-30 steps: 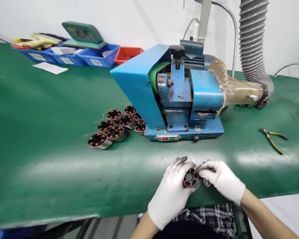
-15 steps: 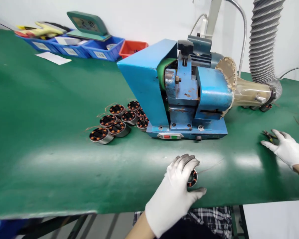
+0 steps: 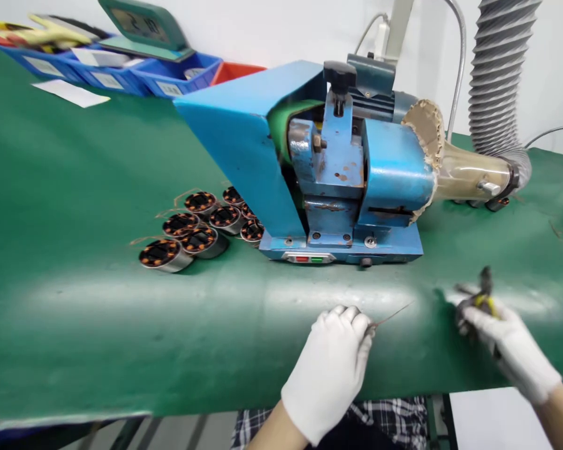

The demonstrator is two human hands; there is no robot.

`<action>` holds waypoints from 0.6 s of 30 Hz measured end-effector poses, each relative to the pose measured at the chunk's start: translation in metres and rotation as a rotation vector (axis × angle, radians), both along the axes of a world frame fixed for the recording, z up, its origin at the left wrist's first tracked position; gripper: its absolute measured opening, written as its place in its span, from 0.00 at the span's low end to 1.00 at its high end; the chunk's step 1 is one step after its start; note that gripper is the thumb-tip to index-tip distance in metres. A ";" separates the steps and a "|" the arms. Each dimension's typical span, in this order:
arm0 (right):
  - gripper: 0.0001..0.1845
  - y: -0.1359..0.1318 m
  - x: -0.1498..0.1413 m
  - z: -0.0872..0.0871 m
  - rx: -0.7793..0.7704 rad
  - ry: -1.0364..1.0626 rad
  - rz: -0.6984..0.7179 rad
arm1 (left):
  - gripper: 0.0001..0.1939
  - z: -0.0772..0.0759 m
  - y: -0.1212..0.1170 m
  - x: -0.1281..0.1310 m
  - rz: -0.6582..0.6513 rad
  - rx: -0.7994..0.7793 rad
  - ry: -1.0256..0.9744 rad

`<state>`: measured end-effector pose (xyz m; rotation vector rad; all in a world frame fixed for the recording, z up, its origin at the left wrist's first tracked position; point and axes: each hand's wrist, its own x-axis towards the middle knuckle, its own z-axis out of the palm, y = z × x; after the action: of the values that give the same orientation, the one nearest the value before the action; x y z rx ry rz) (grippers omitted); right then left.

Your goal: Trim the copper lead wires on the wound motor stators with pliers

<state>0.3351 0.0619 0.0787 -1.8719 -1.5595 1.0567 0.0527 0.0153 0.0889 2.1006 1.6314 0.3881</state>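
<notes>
My left hand (image 3: 328,369), in a white glove, is closed near the front of the green table. Its fingers curl around a motor stator, which they now hide. Thin copper wire ends (image 3: 394,314) stick out past the fingertips to the right. To the right, my gloved right hand (image 3: 513,344) is closed on a pair of wire cutters (image 3: 485,292) with black and yellow parts, raised off the table and blurred by motion. The jaws point up and away from me, apart from the wire.
A blue belt grinding machine (image 3: 244,144) stands behind my hands, with a grey duct hose (image 3: 500,81) at right. Several wound stators (image 3: 166,255) sit left of it. Blue bins (image 3: 169,78), a digital clock (image 3: 143,25) and paper (image 3: 70,93) lie at the back left.
My left hand has closed over the stator, covering it. My right hand has picked up the cutters and moved left and nearer to me. The view has shifted slightly.
</notes>
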 end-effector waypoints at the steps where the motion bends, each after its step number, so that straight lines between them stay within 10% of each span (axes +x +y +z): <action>1: 0.22 -0.015 -0.021 0.004 -0.251 0.173 0.115 | 0.11 -0.001 0.000 0.000 0.001 0.006 -0.007; 6: 0.06 -0.047 -0.091 0.022 -0.560 0.382 0.454 | 0.11 -0.004 -0.001 -0.001 -0.016 -0.022 -0.010; 18: 0.06 -0.049 -0.103 0.019 -0.540 0.351 0.406 | 0.11 -0.004 -0.002 -0.002 -0.028 -0.096 -0.041</action>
<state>0.2320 0.0131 0.0976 -1.5692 -1.5755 2.0339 0.0509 0.0135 0.0845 2.0288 1.5645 0.3354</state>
